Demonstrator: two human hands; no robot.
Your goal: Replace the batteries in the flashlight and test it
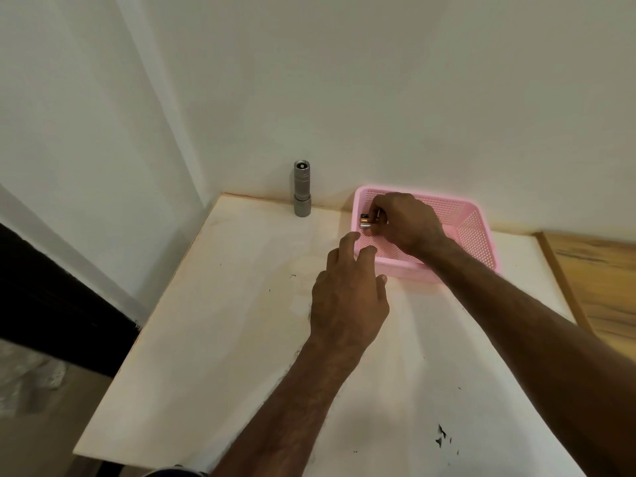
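A grey metal flashlight (302, 189) stands upright on its head against the back wall, its open tail end up. To its right sits a pink perforated basket (478, 235). My right hand (407, 222) reaches into the basket's left part, fingers closed on batteries (367, 218) with copper-and-black ends showing. My left hand (347, 294) hovers over the table just in front of the basket's near left corner, fingers spread, holding nothing.
The pale table top (223, 321) ends at a left edge beside a dark gap and floor. White walls meet in a corner behind the flashlight. A wooden board (595, 280) lies at the right edge.
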